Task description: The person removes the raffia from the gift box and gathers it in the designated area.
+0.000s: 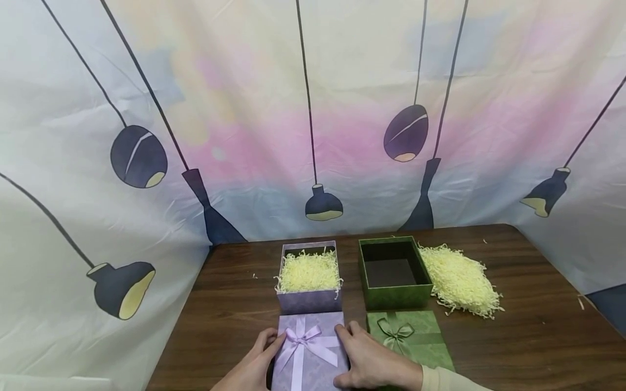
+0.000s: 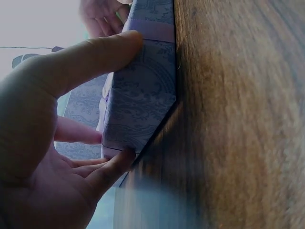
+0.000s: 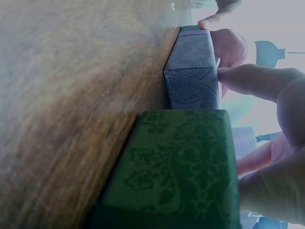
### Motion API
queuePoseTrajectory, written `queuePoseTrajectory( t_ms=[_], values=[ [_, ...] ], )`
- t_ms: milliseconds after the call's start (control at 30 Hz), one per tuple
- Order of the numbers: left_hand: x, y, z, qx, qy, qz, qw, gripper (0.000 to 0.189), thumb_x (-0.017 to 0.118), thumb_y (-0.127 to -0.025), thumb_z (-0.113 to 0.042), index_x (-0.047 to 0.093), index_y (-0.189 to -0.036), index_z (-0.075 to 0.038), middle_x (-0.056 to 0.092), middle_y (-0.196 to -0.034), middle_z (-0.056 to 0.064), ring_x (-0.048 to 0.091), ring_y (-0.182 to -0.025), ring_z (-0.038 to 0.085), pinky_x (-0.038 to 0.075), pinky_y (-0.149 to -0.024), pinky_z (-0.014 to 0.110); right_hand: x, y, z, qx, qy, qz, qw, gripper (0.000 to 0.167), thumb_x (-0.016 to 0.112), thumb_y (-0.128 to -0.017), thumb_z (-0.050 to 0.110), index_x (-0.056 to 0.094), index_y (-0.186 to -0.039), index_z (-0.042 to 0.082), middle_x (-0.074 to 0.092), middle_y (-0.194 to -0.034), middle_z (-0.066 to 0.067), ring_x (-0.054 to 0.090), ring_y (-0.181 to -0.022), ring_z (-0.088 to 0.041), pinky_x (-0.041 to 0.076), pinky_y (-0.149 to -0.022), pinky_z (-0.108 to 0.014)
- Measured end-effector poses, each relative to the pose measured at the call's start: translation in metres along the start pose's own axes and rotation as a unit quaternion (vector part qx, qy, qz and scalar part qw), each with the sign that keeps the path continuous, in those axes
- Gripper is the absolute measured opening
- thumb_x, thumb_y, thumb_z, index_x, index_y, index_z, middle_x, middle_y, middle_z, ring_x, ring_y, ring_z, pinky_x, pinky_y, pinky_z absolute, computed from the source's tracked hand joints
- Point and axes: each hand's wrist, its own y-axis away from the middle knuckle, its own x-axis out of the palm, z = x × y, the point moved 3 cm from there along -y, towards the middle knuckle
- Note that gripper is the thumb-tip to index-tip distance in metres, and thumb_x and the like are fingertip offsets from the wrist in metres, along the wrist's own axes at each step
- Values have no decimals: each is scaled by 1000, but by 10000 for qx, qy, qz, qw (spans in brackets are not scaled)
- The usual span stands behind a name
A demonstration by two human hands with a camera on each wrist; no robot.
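Note:
A purple gift box lid (image 1: 308,364) with a lilac ribbon bow lies flat on the table in the head view, between both hands. My left hand (image 1: 256,358) grips its left side; the left wrist view shows the thumb (image 2: 102,52) on the lid's side wall and fingertips around the far corner. On the opposite side, my right hand (image 1: 371,355) holds the lid's right edge, its fingers at the far corner and thumb lower down. The right hand overlaps the green lid (image 1: 420,339) with a green bow. Just beyond stands the purple box (image 1: 310,301), filled with pale yellow shredded paper (image 1: 308,271).
An open green box (image 1: 396,296) stands right of the purple one, its dark inside bare. Beside it a loose heap of yellow shredded paper (image 1: 462,279) spreads on the wooden table (image 1: 538,336). Behind hangs a curtain (image 1: 264,108) printed with lamps.

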Motion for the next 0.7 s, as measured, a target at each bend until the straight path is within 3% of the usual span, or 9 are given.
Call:
queuePoseTrajectory(
  t_ms=[100,200,500,700],
  values=[
    [0,0,0,140,-90,-103,9998,113,91,-52,-57,52,-129,15,42,-123,19,51,-103,27,53,-83,27,1,-1,-1,11,13,23,10000,96,84,-62,47,47,-136,-1,52,-109,-10,56,-87,-16,55,-76,-34],
    [-1,-2,-1,54,-78,-38,9999,113,90,-52,-58,52,-129,15,43,-122,19,51,-102,27,53,-82,27,0,-1,-2,-1,20,29,10000,97,84,-62,48,47,-137,-1,52,-109,-11,57,-87,-16,55,-77,-34],
    [-7,-5,-8,-862,281,742,9931,114,84,-60,-63,46,-137,12,40,-128,18,52,-108,30,53,-86,28,-1,-2,-1,33,79,94,9999,98,84,-63,49,46,-139,-2,53,-114,-16,60,-91,-22,56,-79,-38],
    [-7,-6,-9,-1196,348,976,9874,106,81,-67,-59,45,-138,12,38,-130,17,52,-107,30,52,-87,28,-4,-3,1,96,166,275,9994,98,85,-63,47,46,-138,-1,55,-116,-20,62,-94,-27,56,-79,-40]
  ],
)
